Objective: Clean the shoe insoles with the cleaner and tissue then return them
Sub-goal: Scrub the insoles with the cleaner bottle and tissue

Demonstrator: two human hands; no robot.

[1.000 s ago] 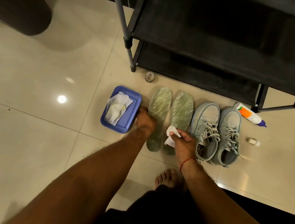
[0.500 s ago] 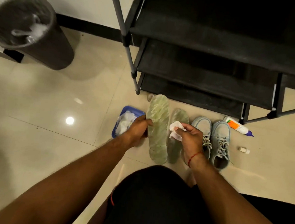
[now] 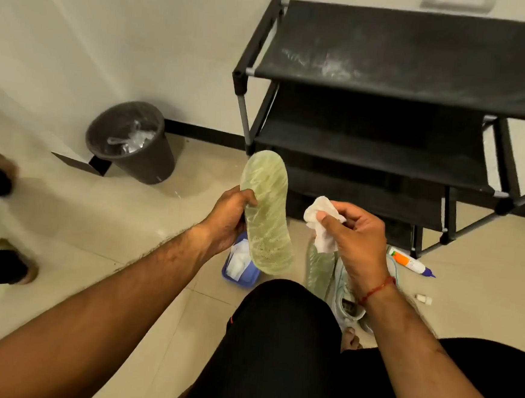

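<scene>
The left hand grips a long green see-through shoe insole by its side, up in the air over the blue plastic tray. The right hand pinches a crumpled white tissue. The second green insole lies on the beige tiled floor, beside the white cleaner bottle.

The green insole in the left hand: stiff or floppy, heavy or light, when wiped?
Probably fairly stiff: the insole stands nearly straight though the left hand grips only one side edge. Likely light, since that one-handed grip carries it. It looks thin, so it may flex under pressure from the tissue.
</scene>
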